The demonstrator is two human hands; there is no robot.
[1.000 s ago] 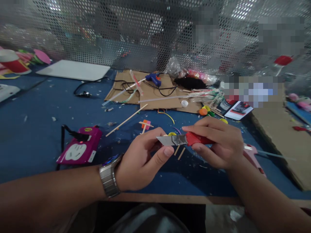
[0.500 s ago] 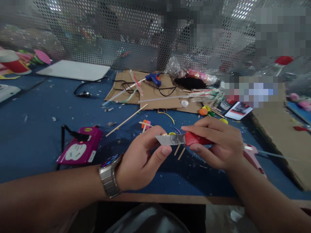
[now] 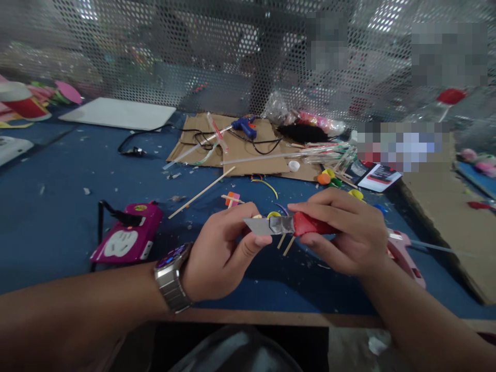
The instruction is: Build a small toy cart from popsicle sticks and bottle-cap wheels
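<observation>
My right hand (image 3: pixel 344 232) is closed around the red handle of a craft knife (image 3: pixel 281 226), its slanted blade pointing left. Grey wrapping covers the base of the blade. My left hand (image 3: pixel 225 250), with a metal-banded watch on the wrist, is curled with the thumb close under the blade's tip. A small pale end shows behind the blade at the left fingers; what they pinch is mostly hidden. Beyond the hands lie short wooden sticks (image 3: pixel 288 246), a yellow ring (image 3: pixel 273 214) and an orange and pink piece (image 3: pixel 233 199) with thin sticks across it.
A magenta power box (image 3: pixel 129 232) with a plugged-in cord stands left. One long stick (image 3: pixel 201 192) lies mid-table. Behind it, a blue glue gun (image 3: pixel 246 127) rests on cardboard (image 3: pixel 259 164). A pink glue gun (image 3: pixel 405 256) lies by my right wrist, near more cardboard (image 3: pixel 437 206).
The knife blade has shifted slightly left and down across the left fingertips. My left hand has moved slightly left. Both hands keep their grips.
</observation>
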